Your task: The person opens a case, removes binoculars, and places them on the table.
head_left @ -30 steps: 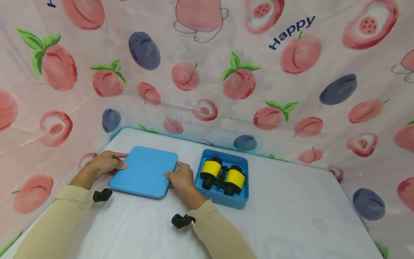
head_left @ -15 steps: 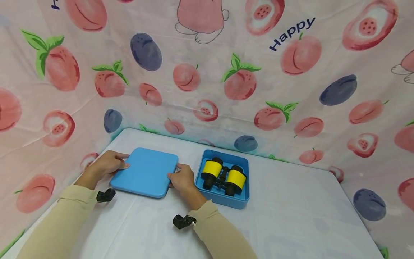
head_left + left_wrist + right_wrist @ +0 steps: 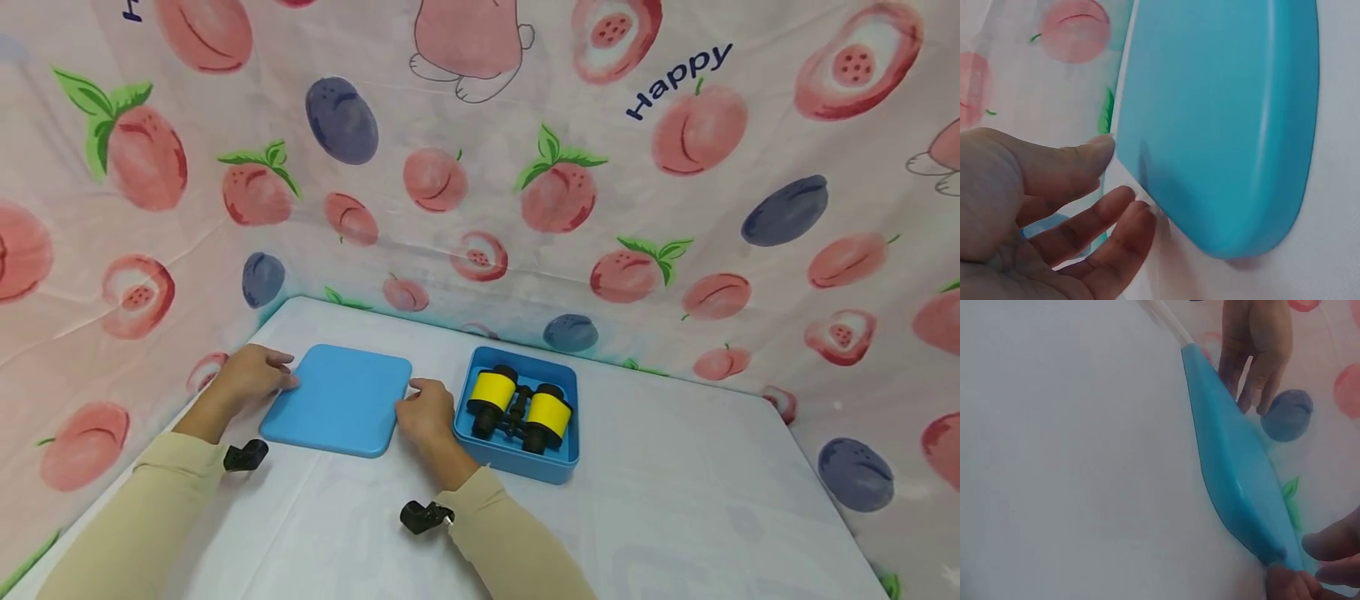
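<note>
A flat blue lid with rounded corners lies on the white table, top side up. My left hand is at its left edge; in the left wrist view the loosely bent fingers are just off the lid's side. At the right edge is my right hand, with its thumb beside the rim; in the right wrist view the thumb is apart from the lid, and its other fingertips are close to the near corner. Neither hand grips the lid.
Right of my right hand stands an open blue box. Binoculars with yellow barrels and black ends lie inside it. A fruit-printed cloth hangs behind and beside the white table.
The lid has come down flat onto the table. Both hands have loosened from its edges, the right thumb sliding off its top and the left fingers drawing slightly away.
</note>
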Tool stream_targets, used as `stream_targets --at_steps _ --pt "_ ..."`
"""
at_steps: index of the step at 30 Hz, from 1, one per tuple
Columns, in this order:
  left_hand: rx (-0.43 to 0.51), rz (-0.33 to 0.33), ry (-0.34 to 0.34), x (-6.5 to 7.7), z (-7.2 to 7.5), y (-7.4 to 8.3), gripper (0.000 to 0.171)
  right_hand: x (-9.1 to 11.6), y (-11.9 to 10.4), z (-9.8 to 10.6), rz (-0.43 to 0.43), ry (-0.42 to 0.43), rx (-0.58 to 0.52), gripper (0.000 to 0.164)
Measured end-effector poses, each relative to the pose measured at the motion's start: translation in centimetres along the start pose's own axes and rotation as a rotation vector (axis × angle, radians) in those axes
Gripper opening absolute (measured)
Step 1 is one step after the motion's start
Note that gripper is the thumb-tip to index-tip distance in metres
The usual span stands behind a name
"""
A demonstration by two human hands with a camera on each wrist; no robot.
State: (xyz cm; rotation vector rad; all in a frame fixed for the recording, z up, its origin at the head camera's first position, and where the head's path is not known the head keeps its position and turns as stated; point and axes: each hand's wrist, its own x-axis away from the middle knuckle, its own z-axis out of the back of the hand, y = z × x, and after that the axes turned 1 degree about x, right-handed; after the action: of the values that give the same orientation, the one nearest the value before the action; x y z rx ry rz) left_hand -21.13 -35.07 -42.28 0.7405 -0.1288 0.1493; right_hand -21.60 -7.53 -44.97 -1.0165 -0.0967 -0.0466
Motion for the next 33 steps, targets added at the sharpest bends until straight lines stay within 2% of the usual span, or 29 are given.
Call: stream_targets --at_steps 4,7,12,18,21,24,33 --pt "0.077 0.034 -0.005 0.1 0.2 0.4 0.063 0.0 -0.1 0.2 0.029 0.002 -0.067 0.045" --pt "0.173 0.04 -0.019 0.3 0.4 1.1 0.066 0.1 -0.4 0.7 0.034 -0.007 -0.174 0.045" --pt "0.328 0.018 -0.056 0.5 0.3 2.5 0.069 0.3 -1.7 2.4 0.009 -0.068 -0.349 0.047" --pt "0.451 -0.051 -0.095 0.6 -0.5 4.2 0.07 0.1 -2.2 4.7 0.004 -0.129 -0.47 0.048" --pt "0.502 -0.079 -0.12 0.3 -1.2 5.6 0.07 -0.1 -1.9 6.4 -0.019 -0.129 -0.489 0.049" --pt "0.503 -0.076 -0.143 0.2 -2.1 7.2 0.069 -0.1 -1.6 8.0 -0.042 -0.119 -0.496 0.049" --pt "0.54 -0.105 -0.246 -0.4 -5.6 12.3 0.066 0.0 -0.1 12.8 -0.038 -0.069 -0.428 0.048"
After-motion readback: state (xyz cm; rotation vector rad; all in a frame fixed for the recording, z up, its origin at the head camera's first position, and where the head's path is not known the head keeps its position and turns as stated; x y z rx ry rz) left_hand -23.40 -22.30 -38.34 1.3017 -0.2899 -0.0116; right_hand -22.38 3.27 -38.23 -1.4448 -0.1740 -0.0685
